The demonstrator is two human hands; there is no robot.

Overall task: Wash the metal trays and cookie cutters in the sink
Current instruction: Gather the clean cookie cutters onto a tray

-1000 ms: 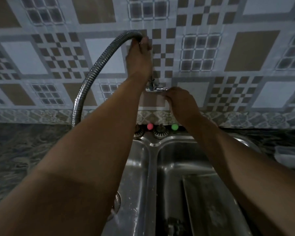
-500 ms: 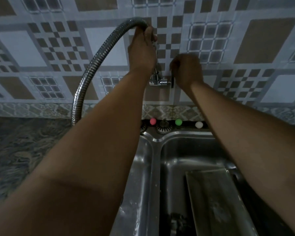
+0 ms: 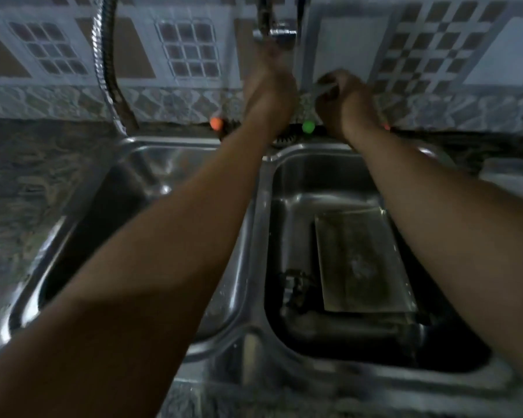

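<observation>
A flat metal tray [image 3: 360, 260] lies in the right basin of the double steel sink [image 3: 254, 236]. Beside its left edge sit dark small pieces that look like cookie cutters [image 3: 295, 288], too dim to make out. Both my arms reach over the sink to the back wall. My left hand [image 3: 269, 86] is raised just under the wall tap [image 3: 274, 33], blurred, its fingers touching the tap body. My right hand [image 3: 343, 98] is curled beside it around a small shiny metal piece [image 3: 323, 89].
A flexible metal hose [image 3: 106, 64] hangs down the tiled wall to the left basin's back corner. Small orange [image 3: 216, 123] and green [image 3: 308, 126] balls sit on the ledge behind the sink. Patterned stone counter [image 3: 27, 182] flanks the basins on both sides.
The view has tilted down to the sink. My left hand has let go of the hose top and dropped below the tap. My right hand came down off the tap handle.
</observation>
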